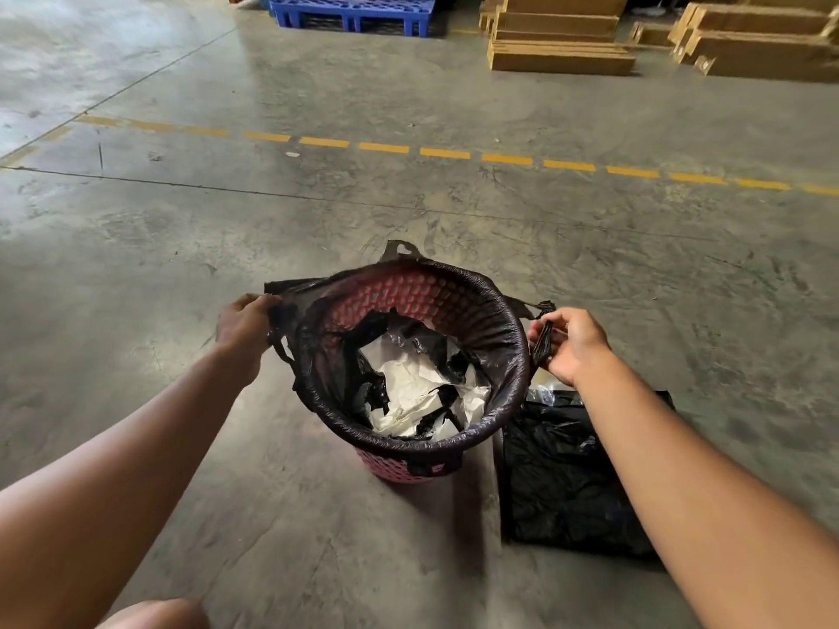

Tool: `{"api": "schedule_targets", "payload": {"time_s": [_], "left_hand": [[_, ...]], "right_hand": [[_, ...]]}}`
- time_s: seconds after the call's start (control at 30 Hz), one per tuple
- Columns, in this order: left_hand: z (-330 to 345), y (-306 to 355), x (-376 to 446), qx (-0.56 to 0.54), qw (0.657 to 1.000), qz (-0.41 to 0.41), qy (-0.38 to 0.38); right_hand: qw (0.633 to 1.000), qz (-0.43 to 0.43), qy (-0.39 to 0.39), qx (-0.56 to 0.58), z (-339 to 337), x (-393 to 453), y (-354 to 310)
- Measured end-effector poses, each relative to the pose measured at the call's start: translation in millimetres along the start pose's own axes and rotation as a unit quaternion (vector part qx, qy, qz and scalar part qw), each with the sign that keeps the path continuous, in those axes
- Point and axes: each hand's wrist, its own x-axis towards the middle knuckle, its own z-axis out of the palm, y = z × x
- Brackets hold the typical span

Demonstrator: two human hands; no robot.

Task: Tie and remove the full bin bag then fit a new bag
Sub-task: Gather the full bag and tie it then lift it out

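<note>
The bin [399, 465] is perforated pink plastic; its bag [508, 338] is thin, wrinkled, slightly glossy black film. Crumpled white paper [417, 392] inside. The concrete floor [318, 220] looks smooth, worn.

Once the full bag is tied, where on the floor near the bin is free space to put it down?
Bare concrete lies left of the pink bin and ahead, up to the dashed yellow line. The right side is crowded: black bags lie against the bin.

Grey concrete floor [454, 106], dashed yellow line [445, 153], stacked cartons [560, 36].
</note>
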Motion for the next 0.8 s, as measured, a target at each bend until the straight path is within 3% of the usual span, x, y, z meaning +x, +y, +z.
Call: {"api": "schedule_targets", "payload": {"time_s": [0.07,0.17,0.27,0.43,0.53,0.6,0.67,0.73,0.8], "left_hand": [[0,5,-6,-0.018,1.0,-0.01,-0.015],[3,8,-18,0.032,0.995,-0.031,-0.092],[5,9,-20,0.143,0.976,0.023,-0.164],[17,14,-13,0.258,0.945,0.127,-0.153],[29,16,-12,0.213,0.955,0.164,-0.126],[28,18,-12,0.159,0.964,0.182,-0.108],[17,17,-19,0.131,0.968,0.187,-0.104],[-2,7,-30,0.139,0.97,0.169,-0.104],[-23,-5,-45,0.203,0.965,0.136,-0.099]], "right_hand": [[0.998,-0.011,-0.047,0.027,1,-3,-10],[0.99,-0.021,-0.076,-0.121,-1,-8,-21],[0.948,-0.069,-0.038,-0.309,-3,-5,-22],[0.888,-0.207,0.022,-0.411,6,12,-22],[0.908,-0.209,0.006,-0.364,18,9,-24],[0.952,-0.193,-0.073,-0.226,19,-6,-28],[0.969,-0.165,-0.144,-0.117,8,-23,-29],[0.971,-0.154,-0.126,-0.133,-14,-34,-21],[0.959,-0.157,-0.073,-0.224,-37,-44,-3]]}}
